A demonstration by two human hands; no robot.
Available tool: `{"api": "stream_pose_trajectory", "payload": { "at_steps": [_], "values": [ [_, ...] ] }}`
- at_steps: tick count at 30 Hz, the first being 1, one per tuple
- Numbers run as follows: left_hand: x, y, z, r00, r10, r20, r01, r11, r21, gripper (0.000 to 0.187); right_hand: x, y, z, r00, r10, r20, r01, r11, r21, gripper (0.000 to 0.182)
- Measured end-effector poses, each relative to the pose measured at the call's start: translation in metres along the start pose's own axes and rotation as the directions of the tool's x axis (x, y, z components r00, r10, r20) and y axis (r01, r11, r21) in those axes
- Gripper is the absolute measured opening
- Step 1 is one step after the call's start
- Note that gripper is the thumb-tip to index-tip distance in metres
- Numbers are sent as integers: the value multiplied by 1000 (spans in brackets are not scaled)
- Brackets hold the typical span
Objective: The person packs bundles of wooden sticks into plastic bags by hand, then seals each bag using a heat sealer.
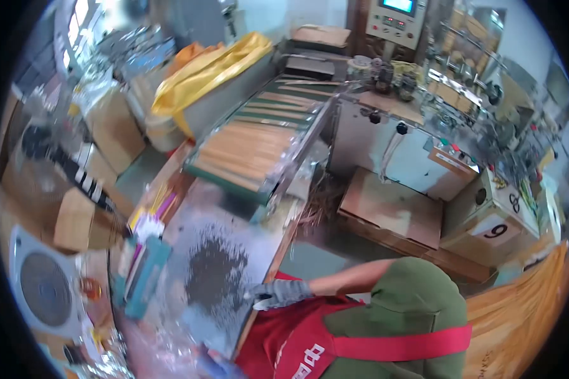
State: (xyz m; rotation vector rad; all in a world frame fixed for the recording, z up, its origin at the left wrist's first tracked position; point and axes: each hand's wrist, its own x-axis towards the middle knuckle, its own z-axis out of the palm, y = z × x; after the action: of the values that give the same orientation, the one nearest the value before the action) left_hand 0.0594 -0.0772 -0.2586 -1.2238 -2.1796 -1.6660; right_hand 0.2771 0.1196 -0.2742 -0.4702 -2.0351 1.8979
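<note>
My right hand (278,295), in a grey glove, is held at the table's near edge, in front of the red apron (291,331). Its fingers look curled together, with a small pale spot at the tips; I cannot make out what they hold. At the bottom edge my left hand (218,365) shows only in part, blue-tinted and smeared by motion, close to crumpled clear plastic (164,350). Between the hands and the far side, a worn dark patch (215,271) marks the grey tabletop (189,221). A teal holder (148,278) lies left of that patch.
Thin wooden strips (243,148) lie on a green conveyor (227,183) beyond the table. At left are a fan-like grey unit (47,284) and a black jointed arm (76,170). Cardboard (392,205) and a box marked 9 (496,218) stand at right, below a control panel (395,22).
</note>
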Motion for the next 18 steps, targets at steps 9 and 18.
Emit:
{"api": "stream_pose_trajectory", "payload": {
  "at_steps": [9,18],
  "values": [
    [77,-22,200,929,-1,369,-262,704,661,61,-18,-55,-203,782,-475,-405,280,847,-453,49],
    [82,0,206,950,-26,312,-195,729,656,54,48,-94,-532,464,-628,-625,-720,143,-679,79]
  ]
}}
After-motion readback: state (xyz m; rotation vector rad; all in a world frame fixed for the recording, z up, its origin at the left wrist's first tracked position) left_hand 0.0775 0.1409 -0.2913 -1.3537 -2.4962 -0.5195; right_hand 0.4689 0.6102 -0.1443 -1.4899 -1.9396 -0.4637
